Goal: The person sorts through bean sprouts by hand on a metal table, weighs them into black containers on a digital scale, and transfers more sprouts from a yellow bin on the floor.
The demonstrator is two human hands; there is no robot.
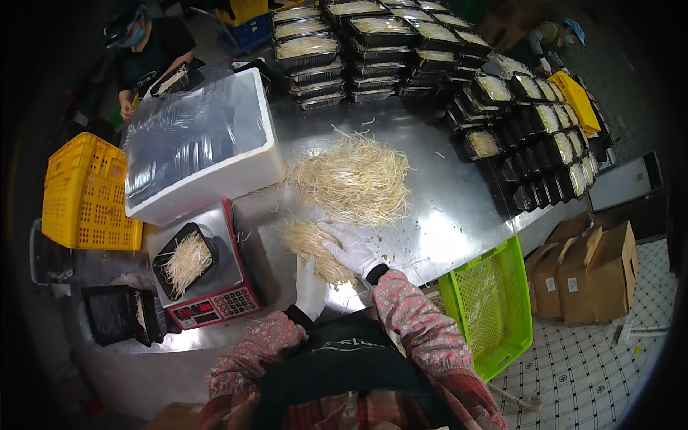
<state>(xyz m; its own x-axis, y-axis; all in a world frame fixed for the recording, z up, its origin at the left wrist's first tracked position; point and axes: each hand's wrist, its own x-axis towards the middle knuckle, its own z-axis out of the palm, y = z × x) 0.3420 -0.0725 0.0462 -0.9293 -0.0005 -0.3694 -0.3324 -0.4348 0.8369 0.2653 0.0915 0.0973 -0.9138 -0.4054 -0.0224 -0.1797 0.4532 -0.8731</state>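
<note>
My two white-gloved hands hold a bundle of bean sprouts [310, 244] between them, at the near side of a stainless steel table [457, 215]. My right hand [352, 251] lies over the bundle from the right, fingers spread along it. Against its lower left side rests my left hand [310, 290], whose fingertips are partly hidden by the sprouts. Just beyond is a large loose heap of bean sprouts [357, 180]. To the left, a black plastic tray [208, 236] partly filled with sprouts sits on a red digital scale [236, 293].
A white foam box [215, 193] with clear film stands behind the scale, beside a yellow crate [86, 199]. Filled black trays [376, 54] are stacked at the back and right. Empty trays [107, 317] lie front left. A green crate [516, 344] is at right. Two other people work beyond.
</note>
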